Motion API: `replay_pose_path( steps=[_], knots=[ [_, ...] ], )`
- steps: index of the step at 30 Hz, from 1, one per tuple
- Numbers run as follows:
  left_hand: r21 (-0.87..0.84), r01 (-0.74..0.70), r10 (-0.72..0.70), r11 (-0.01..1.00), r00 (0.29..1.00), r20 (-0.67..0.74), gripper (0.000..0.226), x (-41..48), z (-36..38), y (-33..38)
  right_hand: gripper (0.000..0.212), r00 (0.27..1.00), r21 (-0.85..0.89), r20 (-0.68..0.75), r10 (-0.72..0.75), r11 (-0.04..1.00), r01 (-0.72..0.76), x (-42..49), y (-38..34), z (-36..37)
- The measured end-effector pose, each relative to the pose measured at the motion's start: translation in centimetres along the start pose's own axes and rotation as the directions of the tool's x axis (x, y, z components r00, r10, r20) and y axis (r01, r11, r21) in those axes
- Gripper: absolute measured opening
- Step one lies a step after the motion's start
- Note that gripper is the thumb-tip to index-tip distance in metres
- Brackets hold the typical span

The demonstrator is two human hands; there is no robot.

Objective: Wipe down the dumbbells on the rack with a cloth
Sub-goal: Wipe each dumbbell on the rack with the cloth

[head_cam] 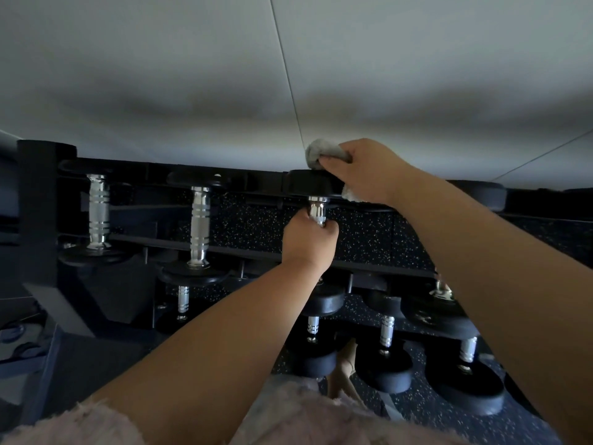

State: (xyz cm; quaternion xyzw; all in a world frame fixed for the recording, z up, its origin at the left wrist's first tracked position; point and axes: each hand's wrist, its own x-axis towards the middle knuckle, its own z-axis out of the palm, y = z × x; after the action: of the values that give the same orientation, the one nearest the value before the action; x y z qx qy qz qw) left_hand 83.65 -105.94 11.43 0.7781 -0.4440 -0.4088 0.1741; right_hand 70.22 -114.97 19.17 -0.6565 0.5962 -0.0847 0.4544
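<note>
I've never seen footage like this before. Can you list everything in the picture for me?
dumbbells: at least eight, black heads with chrome handles, on the rack's upper and lower tiers
rack: one, black, against the wall
cloth: one, grey, bunched on the far head of the third upper dumbbell from the left
wall: pale grey, behind the rack
floor: dark with light speckles, seen through and below the rack
garment: one, pale pink and fuzzy, at the bottom edge
left hand: one, grips the chrome handle of the third upper dumbbell
right hand: one, holds the cloth against that dumbbell's far head
</note>
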Motion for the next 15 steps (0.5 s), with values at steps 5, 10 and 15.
replay_pose_path(
  steps=[5,10,15],
  knots=[
    [0.003,-0.009,0.009,1.0,1.0,0.004,0.019,0.3,0.3,-0.2,0.034,0.986,0.05,-0.169,-0.008,0.999,0.016,-1.5,-0.4,1.1],
    [0.081,-0.07,0.07,0.994,0.998,0.002,0.014,0.5,0.1,-0.3,0.022,0.968,-0.314,-0.101,-0.231,0.93,0.189,0.9,-4.6,3.9],
    [0.086,-0.109,0.105,0.99,0.993,0.043,0.016,0.7,0.2,-0.7,0.035,0.932,-0.508,0.047,-0.359,0.795,0.332,-0.1,-3.2,3.8]
  ],
)
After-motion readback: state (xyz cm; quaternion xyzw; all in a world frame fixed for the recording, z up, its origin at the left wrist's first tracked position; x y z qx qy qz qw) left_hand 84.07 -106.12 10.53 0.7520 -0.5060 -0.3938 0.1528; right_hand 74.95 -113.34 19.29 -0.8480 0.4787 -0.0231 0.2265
